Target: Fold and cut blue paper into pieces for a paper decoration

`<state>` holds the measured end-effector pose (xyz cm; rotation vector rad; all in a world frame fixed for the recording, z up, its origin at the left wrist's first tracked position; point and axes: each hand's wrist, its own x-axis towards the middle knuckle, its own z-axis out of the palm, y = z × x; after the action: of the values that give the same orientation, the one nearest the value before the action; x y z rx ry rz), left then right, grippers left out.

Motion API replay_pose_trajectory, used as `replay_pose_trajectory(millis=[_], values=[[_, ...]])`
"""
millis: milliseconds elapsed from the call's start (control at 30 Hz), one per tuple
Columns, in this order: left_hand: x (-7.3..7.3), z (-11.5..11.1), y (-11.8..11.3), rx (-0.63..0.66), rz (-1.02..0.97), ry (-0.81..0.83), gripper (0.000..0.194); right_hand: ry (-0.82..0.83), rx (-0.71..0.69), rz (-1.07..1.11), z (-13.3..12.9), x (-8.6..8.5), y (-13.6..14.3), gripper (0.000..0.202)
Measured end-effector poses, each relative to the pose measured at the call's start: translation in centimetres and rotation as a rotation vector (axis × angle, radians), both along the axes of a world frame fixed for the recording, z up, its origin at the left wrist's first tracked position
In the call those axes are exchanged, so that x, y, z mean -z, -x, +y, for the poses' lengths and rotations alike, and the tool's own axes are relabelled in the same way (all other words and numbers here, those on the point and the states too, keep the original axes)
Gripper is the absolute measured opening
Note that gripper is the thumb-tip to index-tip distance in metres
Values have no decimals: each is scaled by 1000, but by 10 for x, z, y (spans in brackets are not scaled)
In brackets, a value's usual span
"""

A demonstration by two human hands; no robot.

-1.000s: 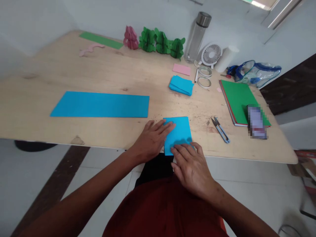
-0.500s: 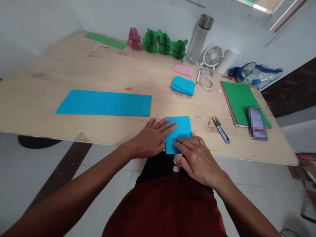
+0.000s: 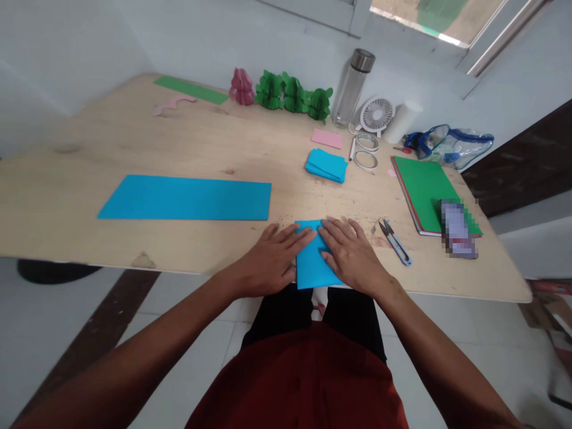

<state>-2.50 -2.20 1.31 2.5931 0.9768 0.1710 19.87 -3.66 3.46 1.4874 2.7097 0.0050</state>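
- the small blue sheet [image 3: 309, 265] lies at the near edge of the worktop [image 3: 214, 143], under both hands; it is the landmark for the places below.
- the left hand [image 3: 273, 259] lies palm down over the sheet's left edge, fingers a little apart, fingertips touching the paper.
- the right hand [image 3: 351, 250] lies flat over the sheet's right part, open, its fingers slightly parted and clamped on nothing.
- the long blue strip [image 3: 187, 198] lies flat to the left of the sheet.
- the stack of blue pieces [image 3: 328, 165] sits beyond the sheet, with the pink rectangle [image 3: 326, 138] just behind it.
- the snips [image 3: 397, 244] lie to the right of the sheet, blades pointing away from the person.
- farther right of it, the phone [image 3: 458, 229] rests partly on the green folder [image 3: 426, 193].
- well beyond the sheet, near the wall, stand the green paper shapes [image 3: 270, 89], the bottle [image 3: 353, 89] and the fan [image 3: 376, 115].
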Motion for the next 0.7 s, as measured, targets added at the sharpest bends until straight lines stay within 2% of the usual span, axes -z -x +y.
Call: replay_pose_trajectory(millis=[100,267,367,433,533,633,700], values=[[2,0,0,-7,-41,-6,67,46,-60,10,3,-2,3,50],[7,4,1,-9,-84,23,66,83,-77,-12,8,-4,6,50],[8,-4,2,-41,-193,37,64,79,-63,-19,7,-3,6,51],[7,-21,1,-163,-351,31,59,75,-50,-17,6,-2,7,52],[3,-59,-6,-564,-654,69,43,69,-50,-14,4,-1,8,52],[2,-92,-17,-780,-826,346,44,64,-52,-15,4,-2,8,52],[3,-103,-24,-865,-934,506,48,61,-51,-12,4,-2,8,52]])
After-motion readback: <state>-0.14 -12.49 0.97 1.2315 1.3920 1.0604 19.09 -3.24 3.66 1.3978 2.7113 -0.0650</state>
